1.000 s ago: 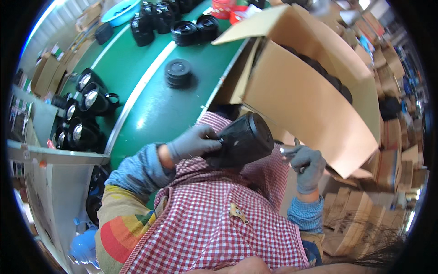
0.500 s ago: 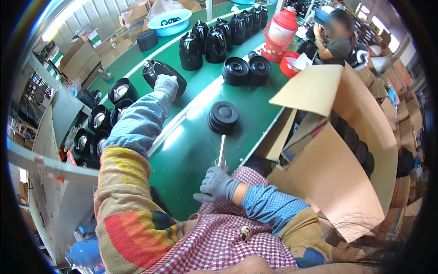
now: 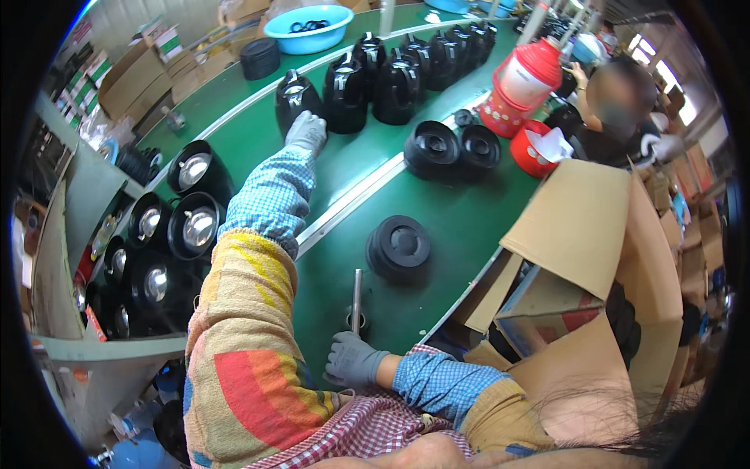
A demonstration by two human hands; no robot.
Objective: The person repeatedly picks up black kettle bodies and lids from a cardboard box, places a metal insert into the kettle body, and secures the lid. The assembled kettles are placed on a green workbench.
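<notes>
My left hand [image 3: 307, 131], in a grey glove, is stretched out to a black jug [image 3: 294, 95]. Its fingers are curled at the jug's handle side, and the jug stands upright beside several similar black jugs [image 3: 398, 87]. Low in front of me, my right hand [image 3: 353, 359], also gloved in grey, is closed around the lower end of a metal rod [image 3: 357, 295]. A small ring-like part [image 3: 357, 319] shows around the rod just above the fingers. Beyond the rod, a short stack of round black lids [image 3: 400, 244] sits on the green work surface [image 3: 328, 258].
Several black cylinders with shiny insides [image 3: 195, 224] lie at the left. Two stacks of black round parts [image 3: 432, 148], a red flask [image 3: 519, 90] and a red bowl [image 3: 537, 148] stand farther off. An open cardboard box [image 3: 574, 203] is at the right. Another person sits beyond.
My left hand has set the tilted jug upright and moved it away to the row's end. My right hand stays low with the rod. The view has shifted.
</notes>
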